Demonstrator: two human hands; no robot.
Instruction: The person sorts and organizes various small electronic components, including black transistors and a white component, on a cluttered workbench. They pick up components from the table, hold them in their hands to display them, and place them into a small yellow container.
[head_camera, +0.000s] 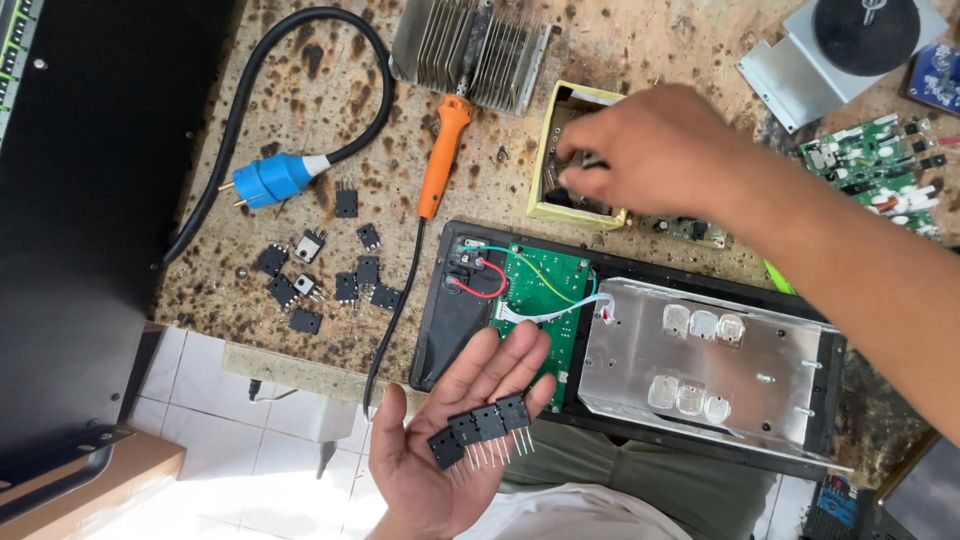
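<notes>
Left hand (455, 440): held palm up and flat at the near edge of the desk (300, 90), fingers (520, 355) released and spread, not curled around anything.
Transistors (480, 430): four black flat parts lie in a row across the open palm, touching side by side, legs pointing toward the wrist side. They rest there loose, not pinched.
Right hand (650, 150): reaches to the far side into a small yellow box (548, 150), fingertips bunched inside it. Whether they pinch a part cannot be told; the box wall and knuckles hide it.
Loose parts (320, 275): more black transistors are scattered on the desk to the left, well apart from both hands.
Soldering iron (440, 150): orange handle, lying just left of the box, its cord running toward the near edge.
Open unit (640, 340): black case between the hands, with a green board (545, 290) on its left and a metal plate (700, 365) on its right.
Plug (272, 180): blue, on a black cable at far left.
Doing it well: it would seem wise to keep the palm level so the row does not slide, and to lift from the box by the body, not the legs.
</notes>
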